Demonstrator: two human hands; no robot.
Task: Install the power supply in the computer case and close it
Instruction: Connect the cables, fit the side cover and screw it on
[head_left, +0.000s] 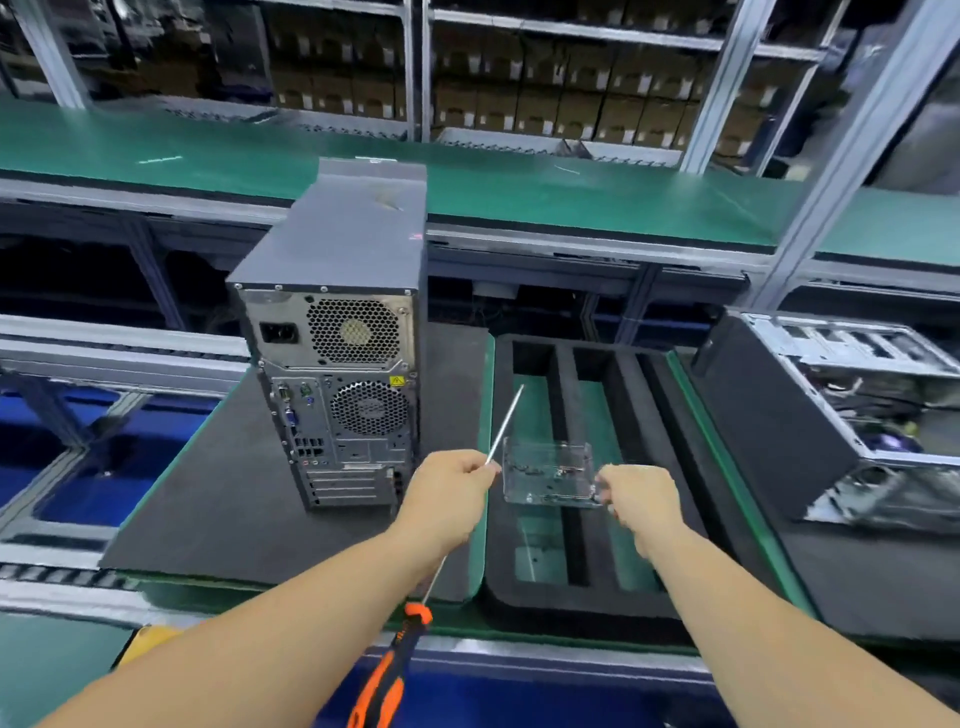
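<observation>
Right of the computer case (337, 332), the left hand (447, 493) grips the screwdriver (498, 431) mid-shaft while the right hand (641, 501) pinches a clear box (548, 473); either could slip.

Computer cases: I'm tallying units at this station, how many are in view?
2. A closed tower stands upright on the black mat, rear facing the camera; an open case lies at the right edge, partly cut off.

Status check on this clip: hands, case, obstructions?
Left hand grips screwdriver shaft. Right hand pinches clear plastic box. Computer case upright, closed. Nothing blocking.
</observation>
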